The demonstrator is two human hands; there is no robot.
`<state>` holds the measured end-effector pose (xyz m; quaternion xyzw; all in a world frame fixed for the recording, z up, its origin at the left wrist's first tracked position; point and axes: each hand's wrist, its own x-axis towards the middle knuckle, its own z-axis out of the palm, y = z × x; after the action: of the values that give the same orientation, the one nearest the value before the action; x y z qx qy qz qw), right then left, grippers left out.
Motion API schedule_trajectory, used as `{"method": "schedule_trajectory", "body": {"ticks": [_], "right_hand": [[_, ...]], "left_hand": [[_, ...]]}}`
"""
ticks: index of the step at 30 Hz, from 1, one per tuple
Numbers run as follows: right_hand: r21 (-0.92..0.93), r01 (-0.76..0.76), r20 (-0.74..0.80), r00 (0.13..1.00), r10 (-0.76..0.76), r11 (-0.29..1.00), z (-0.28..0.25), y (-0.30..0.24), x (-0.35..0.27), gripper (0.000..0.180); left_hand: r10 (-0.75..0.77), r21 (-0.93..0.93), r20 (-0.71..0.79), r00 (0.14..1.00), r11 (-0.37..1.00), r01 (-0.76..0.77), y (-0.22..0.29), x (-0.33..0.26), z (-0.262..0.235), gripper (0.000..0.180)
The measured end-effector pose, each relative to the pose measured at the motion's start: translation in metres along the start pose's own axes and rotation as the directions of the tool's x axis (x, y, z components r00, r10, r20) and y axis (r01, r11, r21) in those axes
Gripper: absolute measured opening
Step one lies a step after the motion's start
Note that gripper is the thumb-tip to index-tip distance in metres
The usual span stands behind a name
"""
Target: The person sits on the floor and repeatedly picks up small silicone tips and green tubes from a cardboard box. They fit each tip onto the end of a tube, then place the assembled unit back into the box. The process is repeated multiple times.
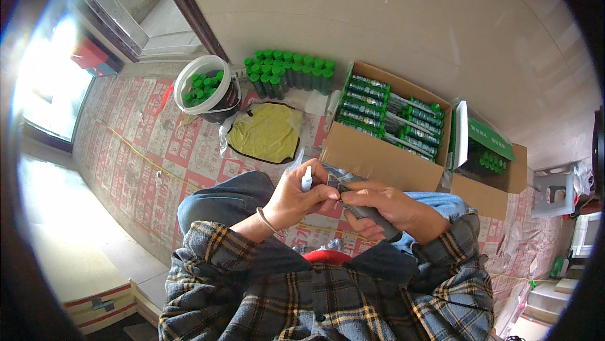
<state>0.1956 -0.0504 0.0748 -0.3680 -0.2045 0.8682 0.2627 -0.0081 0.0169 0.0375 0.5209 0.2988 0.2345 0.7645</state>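
Note:
Both hands meet in front of my lap. My left hand (293, 199) is closed round a small pale nozzle (307, 180), whose tip sticks up between the fingers. Its thumb and fingertip pinch at the end of a dark grey tube (377, 218). My right hand (400, 208) wraps round that tube, which slants down to the right, its thumb close to the left fingertips. Some clear plastic film (337, 176) shows just beyond the fingers. What lies right between the two thumbs is too small to make out.
Ahead stands an open carton (372, 155) of green-and-black tubes. Right of it is a smaller open box (513, 174). Green-capped tubes (290, 70) stand by the wall. A white bucket (208, 111) holds more. A yellow cloth-like bundle (265, 133) lies on the printed floor covering (142, 133).

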Motion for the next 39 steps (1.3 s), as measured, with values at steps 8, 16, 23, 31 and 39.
{"method": "schedule_trajectory", "body": {"ticks": [8, 16, 23, 31, 39], "right_hand": [[-0.012, -0.016, 0.011, 1.0, 0.016, 1.0, 0.002, -0.002, -0.001, 0.028], [-0.035, -0.046, 0.063, 0.997, 0.048, 0.998, 0.0, 0.003, -0.002, 0.029], [-0.03, -0.031, 0.074, 0.997, 0.033, 0.999, -0.004, 0.018, -0.003, 0.028], [0.003, 0.077, 0.196, 0.978, -0.076, 0.997, -0.016, 0.024, -0.004, 0.029], [-0.001, 0.025, 0.154, 0.988, -0.025, 1.0, -0.013, 0.019, -0.011, 0.028]], "left_hand": [[0.1, 0.167, 0.021, 0.995, 0.981, -0.103, -0.002, 0.001, -0.001, 0.028], [0.071, 0.187, -0.017, 0.997, 0.98, -0.067, -0.002, -0.008, 0.0, 0.028], [0.268, 0.501, 0.08, 0.96, 0.822, -0.271, -0.005, -0.015, 0.002, 0.03], [0.351, 0.49, 0.283, 0.892, 0.747, -0.449, 0.003, -0.006, 0.01, 0.026], [0.281, 0.401, 0.222, 0.934, 0.847, -0.35, -0.009, -0.008, 0.016, 0.025]]}}
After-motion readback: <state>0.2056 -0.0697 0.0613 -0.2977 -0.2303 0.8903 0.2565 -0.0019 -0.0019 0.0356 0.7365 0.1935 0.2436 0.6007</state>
